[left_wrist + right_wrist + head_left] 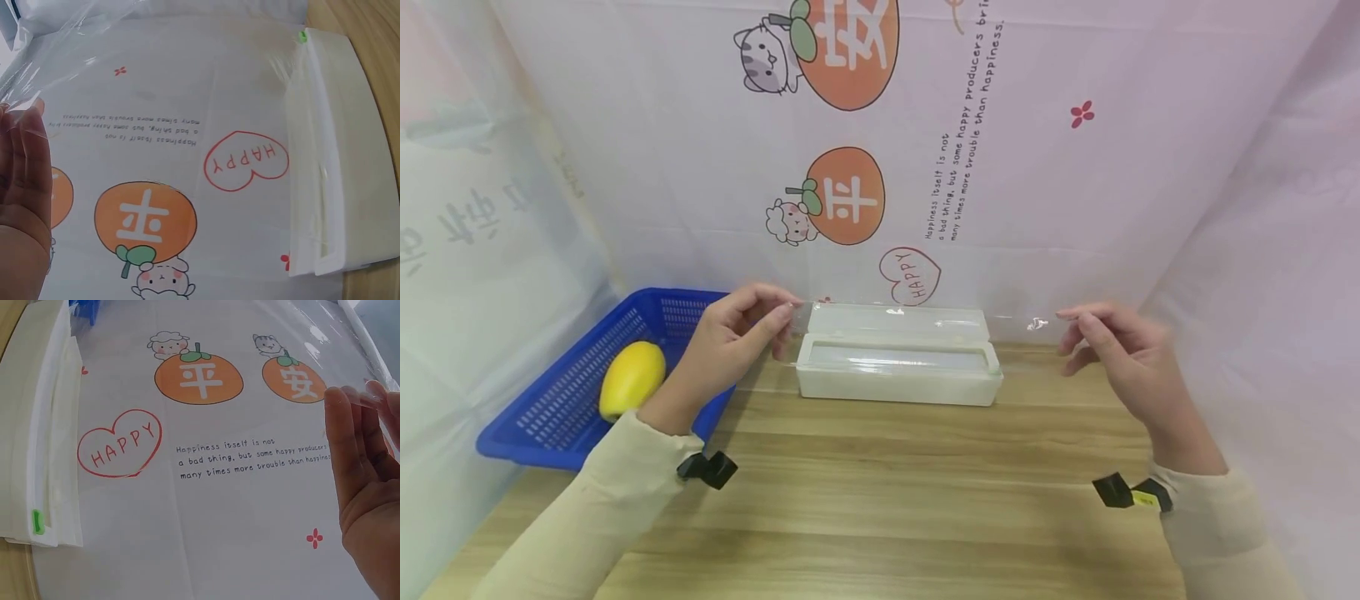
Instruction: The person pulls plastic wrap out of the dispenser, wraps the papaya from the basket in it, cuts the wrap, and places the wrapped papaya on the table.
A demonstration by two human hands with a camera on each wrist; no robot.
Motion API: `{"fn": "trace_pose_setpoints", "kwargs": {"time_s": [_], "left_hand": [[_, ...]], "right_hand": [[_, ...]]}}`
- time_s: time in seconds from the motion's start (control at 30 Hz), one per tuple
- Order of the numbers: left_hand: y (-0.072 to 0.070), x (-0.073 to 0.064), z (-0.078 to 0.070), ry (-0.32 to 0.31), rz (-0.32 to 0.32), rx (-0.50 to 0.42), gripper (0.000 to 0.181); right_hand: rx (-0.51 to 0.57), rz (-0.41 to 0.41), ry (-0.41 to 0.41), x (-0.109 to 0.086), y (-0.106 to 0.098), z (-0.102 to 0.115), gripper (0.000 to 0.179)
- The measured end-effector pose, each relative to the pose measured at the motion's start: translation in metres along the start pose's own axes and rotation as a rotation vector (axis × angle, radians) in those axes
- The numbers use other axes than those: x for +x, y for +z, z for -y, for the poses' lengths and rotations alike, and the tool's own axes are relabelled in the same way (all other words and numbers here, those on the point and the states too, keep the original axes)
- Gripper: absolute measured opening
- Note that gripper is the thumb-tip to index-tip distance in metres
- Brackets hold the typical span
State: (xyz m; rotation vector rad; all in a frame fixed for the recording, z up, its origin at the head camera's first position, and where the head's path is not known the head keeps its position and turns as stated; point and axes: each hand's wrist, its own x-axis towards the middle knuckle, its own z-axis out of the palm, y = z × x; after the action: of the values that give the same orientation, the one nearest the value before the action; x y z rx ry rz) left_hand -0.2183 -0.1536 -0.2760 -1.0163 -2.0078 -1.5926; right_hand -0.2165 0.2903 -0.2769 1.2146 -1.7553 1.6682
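Note:
A white cling film dispenser (898, 387) lies lengthwise on the wooden table, its lid (898, 322) raised at the back. A clear sheet of cling film (1037, 323) stretches above and across it. My left hand (733, 333) pinches the film's left end between thumb and fingers, left of the dispenser. To the right, my right hand (1123, 354) pinches the other end. In the left wrist view the film (69, 62) runs taut from the fingertips, with creases and glints. A small green piece (37, 522) shows at one end of the dispenser in the right wrist view.
A blue plastic basket (497, 442) stands at the left with a yellow mango-shaped fruit (634, 379) in it, partly behind my left forearm. A white printed cloth (1022, 192) hangs behind and at both sides. The wooden table (910, 500) extends in front of the dispenser.

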Motion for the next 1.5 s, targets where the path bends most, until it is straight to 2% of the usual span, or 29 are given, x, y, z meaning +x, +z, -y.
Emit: {"fn": "trace_pose_setpoints", "kwargs": {"time_s": [0.2,0.4,0.53,0.67,0.87,0.97,1.1,1.2,1.3,1.5], "left_hand": [[0.004,-0.006,0.005,-0.039,0.028,-0.011,0.015],[0.009,-0.016,0.01,-0.09,0.088,-0.031,0.016],[0.011,-0.022,0.018,-0.115,0.108,-0.011,0.016],[0.011,-0.03,0.027,-0.136,0.119,0.001,0.015],[0.013,-0.042,0.035,-0.22,0.11,0.015,0.012],[0.013,-0.048,0.038,-0.258,0.116,0.02,0.011],[0.009,-0.054,0.047,-0.259,0.148,-0.037,0.01],[0.006,-0.058,0.053,-0.225,0.184,-0.128,0.008],[0.003,-0.062,0.058,-0.192,0.253,-0.206,0.008],[0.001,-0.066,0.064,-0.154,0.438,-0.204,0.013]], "right_hand": [[-0.026,0.029,0.047,-0.008,0.004,-0.001,0.025],[-0.046,0.08,0.085,-0.017,0.007,-0.002,0.03],[-0.067,0.114,0.134,-0.025,0.008,-0.003,0.032],[-0.13,0.149,0.216,-0.033,0.009,-0.003,0.031],[-0.286,0.208,0.356,-0.045,0.011,-0.002,0.026],[-0.317,0.209,0.373,-0.051,0.013,-0.005,0.025],[-0.291,0.227,0.351,-0.061,0.012,-0.012,0.025],[-0.247,0.249,0.366,-0.067,0.008,-0.015,0.025],[-0.203,0.29,0.401,-0.074,0.004,-0.019,0.025],[-0.111,0.427,0.47,-0.083,-0.001,-0.027,0.022]]}}
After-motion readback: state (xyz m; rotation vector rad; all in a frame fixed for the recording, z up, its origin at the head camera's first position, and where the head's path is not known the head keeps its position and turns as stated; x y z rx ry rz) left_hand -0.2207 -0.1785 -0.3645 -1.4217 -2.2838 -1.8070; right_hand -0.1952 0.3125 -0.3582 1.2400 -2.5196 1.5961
